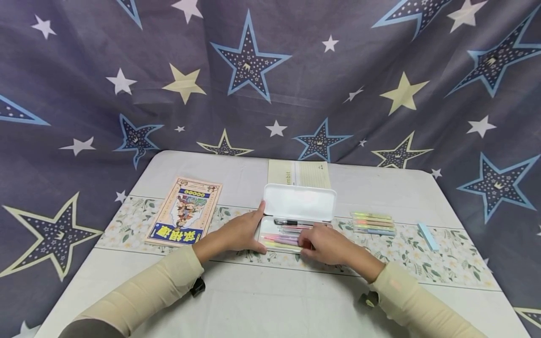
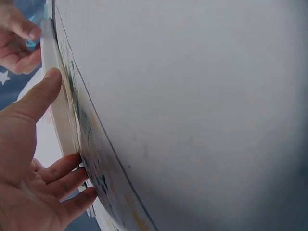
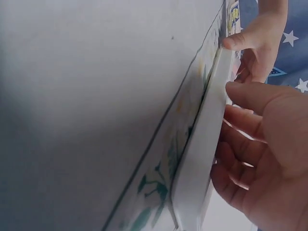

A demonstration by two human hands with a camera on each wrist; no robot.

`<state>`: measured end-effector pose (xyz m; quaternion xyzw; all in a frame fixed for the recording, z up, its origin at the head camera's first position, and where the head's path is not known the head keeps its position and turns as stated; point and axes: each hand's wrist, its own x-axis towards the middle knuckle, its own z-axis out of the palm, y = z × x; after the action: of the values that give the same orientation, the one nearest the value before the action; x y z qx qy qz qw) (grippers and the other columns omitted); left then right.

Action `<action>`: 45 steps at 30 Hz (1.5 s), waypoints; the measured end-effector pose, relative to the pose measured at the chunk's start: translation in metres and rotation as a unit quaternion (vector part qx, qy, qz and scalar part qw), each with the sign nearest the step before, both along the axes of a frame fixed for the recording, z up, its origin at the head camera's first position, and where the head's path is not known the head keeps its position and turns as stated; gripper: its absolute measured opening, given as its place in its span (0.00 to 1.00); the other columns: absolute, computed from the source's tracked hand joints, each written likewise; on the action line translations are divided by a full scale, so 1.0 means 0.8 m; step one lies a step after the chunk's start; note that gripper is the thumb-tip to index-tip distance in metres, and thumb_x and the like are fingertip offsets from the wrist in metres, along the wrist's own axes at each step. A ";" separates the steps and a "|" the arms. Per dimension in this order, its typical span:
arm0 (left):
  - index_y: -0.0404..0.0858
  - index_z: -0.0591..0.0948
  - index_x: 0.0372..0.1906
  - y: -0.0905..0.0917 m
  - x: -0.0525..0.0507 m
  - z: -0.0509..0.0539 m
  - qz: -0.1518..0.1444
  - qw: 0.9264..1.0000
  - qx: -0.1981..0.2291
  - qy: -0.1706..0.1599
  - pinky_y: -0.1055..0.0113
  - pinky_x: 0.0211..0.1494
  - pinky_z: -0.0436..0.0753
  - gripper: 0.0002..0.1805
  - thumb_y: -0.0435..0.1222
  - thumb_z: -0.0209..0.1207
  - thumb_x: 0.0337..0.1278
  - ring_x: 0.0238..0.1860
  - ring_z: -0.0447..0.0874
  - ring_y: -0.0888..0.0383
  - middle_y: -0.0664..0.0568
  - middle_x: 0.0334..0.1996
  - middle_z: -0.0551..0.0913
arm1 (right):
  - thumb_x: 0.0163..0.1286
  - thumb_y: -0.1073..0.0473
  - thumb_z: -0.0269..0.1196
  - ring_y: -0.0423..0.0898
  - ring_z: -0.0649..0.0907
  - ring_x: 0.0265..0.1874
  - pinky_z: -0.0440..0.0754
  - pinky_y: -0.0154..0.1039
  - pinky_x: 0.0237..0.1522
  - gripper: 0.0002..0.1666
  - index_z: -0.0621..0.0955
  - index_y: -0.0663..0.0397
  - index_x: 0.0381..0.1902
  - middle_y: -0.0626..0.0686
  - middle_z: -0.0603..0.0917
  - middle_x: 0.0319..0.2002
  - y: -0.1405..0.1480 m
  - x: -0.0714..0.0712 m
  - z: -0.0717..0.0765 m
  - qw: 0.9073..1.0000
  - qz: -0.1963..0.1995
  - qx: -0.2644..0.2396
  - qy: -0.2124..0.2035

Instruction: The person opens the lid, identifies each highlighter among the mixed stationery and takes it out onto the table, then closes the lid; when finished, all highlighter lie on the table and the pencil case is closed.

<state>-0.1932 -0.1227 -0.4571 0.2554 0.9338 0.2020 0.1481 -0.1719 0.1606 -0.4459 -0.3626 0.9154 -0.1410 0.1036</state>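
A white pencil case (image 1: 300,201) lies with its lid raised, several pens (image 1: 282,239) inside: a black-capped one at the back, purple, pink and yellow ones in front. My left hand (image 1: 242,231) holds the case's left end, thumb at the front corner and fingers toward the hinge. In the left wrist view its thumb (image 2: 48,89) and fingertips touch the case's side. My right hand (image 1: 327,244) reaches over the right part of the case with bent fingers at the pen ends. The right wrist view shows its thumb by the rim; whether a pen is between the fingers is hidden.
A comic-style book (image 1: 186,211) lies on the left. Behind the case is a pale notebook (image 1: 319,173). To the right are a clear pack of coloured pens (image 1: 373,222) and a light-blue strip (image 1: 428,236). A star-patterned curtain (image 1: 270,117) hangs behind the table.
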 end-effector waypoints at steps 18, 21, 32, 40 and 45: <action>0.32 0.37 0.82 -0.002 0.000 -0.002 -0.003 1.000 0.006 0.006 0.52 0.76 0.70 0.77 0.59 0.78 0.40 0.75 0.67 0.43 0.36 0.77 0.64 | 0.66 0.58 0.71 0.36 0.74 0.29 0.71 0.35 0.39 0.07 0.81 0.42 0.35 0.35 0.79 0.26 0.004 -0.002 -0.004 0.995 -0.026 -0.071 -0.062; 0.32 0.38 0.82 -0.001 0.000 0.000 -0.003 1.000 0.006 0.005 0.52 0.76 0.70 0.77 0.59 0.78 0.41 0.75 0.67 0.43 0.35 0.77 0.64 | 0.66 0.59 0.70 0.36 0.73 0.28 0.71 0.34 0.37 0.07 0.81 0.43 0.35 0.37 0.79 0.26 0.003 -0.002 -0.002 0.995 -0.024 -0.070 -0.068; 0.32 0.37 0.82 0.001 0.000 0.001 -0.003 1.000 0.008 0.004 0.51 0.76 0.70 0.77 0.59 0.78 0.41 0.75 0.67 0.43 0.36 0.77 0.63 | 0.68 0.56 0.69 0.38 0.73 0.28 0.72 0.40 0.41 0.03 0.84 0.43 0.35 0.37 0.80 0.25 -0.003 0.006 0.007 1.000 -0.026 0.002 -0.003; 0.33 0.37 0.82 0.000 0.000 0.001 0.000 1.000 0.007 0.002 0.51 0.76 0.69 0.77 0.59 0.78 0.40 0.76 0.66 0.43 0.36 0.77 0.63 | 0.62 0.58 0.71 0.40 0.75 0.26 0.74 0.37 0.31 0.02 0.87 0.46 0.34 0.41 0.86 0.27 -0.010 0.016 0.011 0.996 -0.025 0.021 0.081; 0.33 0.38 0.82 -0.001 0.000 -0.001 0.002 1.000 0.010 0.001 0.51 0.77 0.69 0.77 0.59 0.78 0.40 0.76 0.65 0.43 0.36 0.77 0.63 | 0.63 0.58 0.72 0.39 0.72 0.29 0.73 0.38 0.38 0.05 0.84 0.45 0.33 0.39 0.81 0.24 -0.009 0.015 0.008 0.998 -0.056 -0.003 0.017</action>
<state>-0.1930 -0.1232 -0.4576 0.2556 0.9324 0.2110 0.1439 -0.1603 0.1536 -0.4393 -0.3132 0.9355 -0.1432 0.0793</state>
